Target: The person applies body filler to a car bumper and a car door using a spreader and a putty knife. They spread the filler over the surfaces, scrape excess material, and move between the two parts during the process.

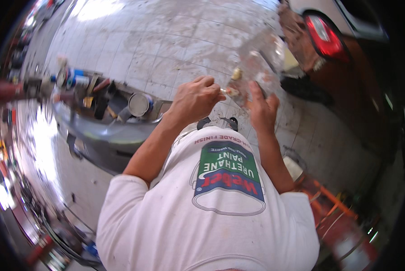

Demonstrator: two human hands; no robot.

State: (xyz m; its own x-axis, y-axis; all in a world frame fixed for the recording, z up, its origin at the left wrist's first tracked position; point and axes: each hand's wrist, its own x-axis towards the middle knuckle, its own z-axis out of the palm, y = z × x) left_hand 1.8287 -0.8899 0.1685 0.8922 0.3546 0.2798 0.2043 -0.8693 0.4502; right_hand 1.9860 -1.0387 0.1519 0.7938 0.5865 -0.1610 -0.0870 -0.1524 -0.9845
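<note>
My left hand [197, 100] is closed, its fingers curled round a small pale thing whose end pokes out toward the right; its kind is not clear. My right hand [263, 108] grips the near edge of a clear, see-through sheet [268, 63], thumb stretched over its top. A dark narrow piece shows by the fingers of that hand, too blurred to name. On the sheet lies a yellowish lump [237, 73] of paste-like stuff. A smaller whitish and reddish dab [232, 91] sits close to the left hand's fingertips. Both hands are in front of my waist.
To the left stands a grey car bumper [107, 135], with a round can [139, 105] and several tools at it. A vehicle with a red tail light [324, 36] and brown covering [297, 38] is at upper right. An orange-red frame [333, 205] lies lower right. The floor [162, 49] is tiled.
</note>
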